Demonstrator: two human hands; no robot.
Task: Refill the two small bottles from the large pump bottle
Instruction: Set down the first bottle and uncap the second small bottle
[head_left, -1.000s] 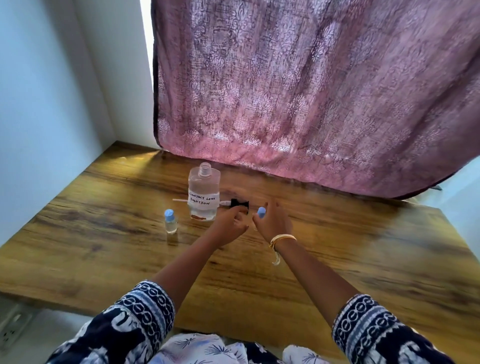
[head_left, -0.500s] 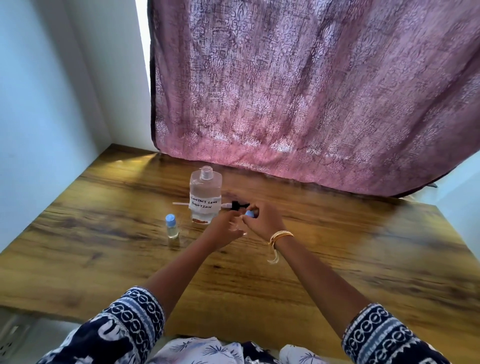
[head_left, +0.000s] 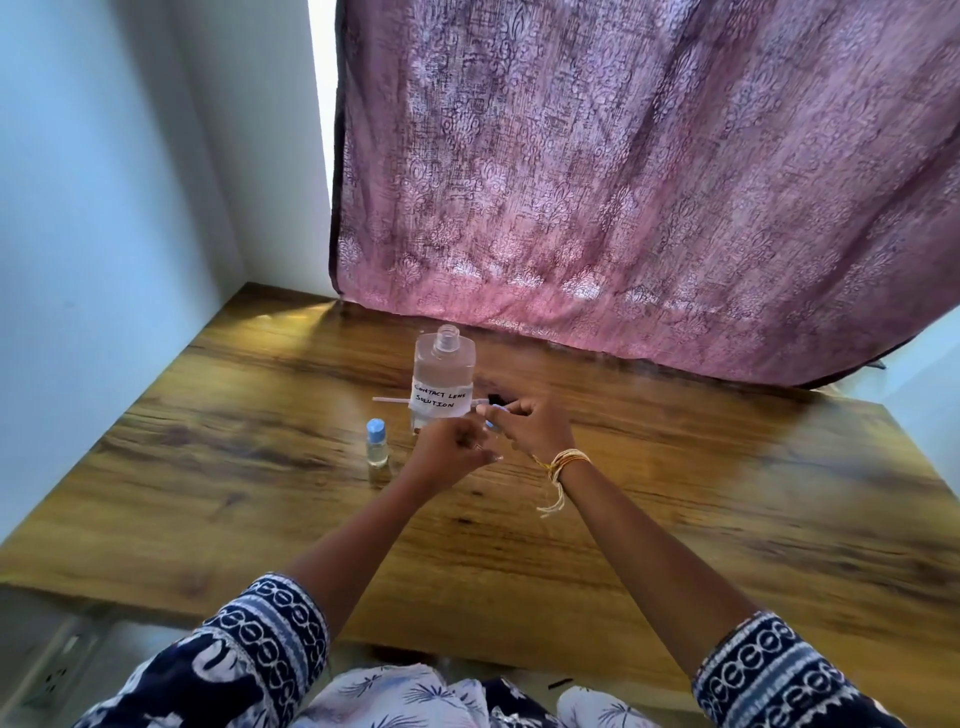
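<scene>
Big bottle (head_left: 444, 375): upright on my table (head_left: 675, 493), uncapped, labelled.
Pump (head_left: 493, 400): lying just behind it.
Bottle 1 (head_left: 376, 442): capped, left of big bottle.
Bottle 2 (head_left: 492, 425): mostly hidden, right of big bottle.
My right hand (head_left: 532, 428): fingers curled, pinching its blue cap.
My left hand (head_left: 449, 457): curled beside it; grip unclear.

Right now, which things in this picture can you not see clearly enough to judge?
- Second small bottle: head view, only a blue bit shows between the left hand and right hand; open or capped, cannot tell.
- Pump head: mostly behind the right hand's fingers.
- Large bottle: its liquid level is too faint to read.
- Small bottle standing apart: its fill is too small to judge.
</scene>
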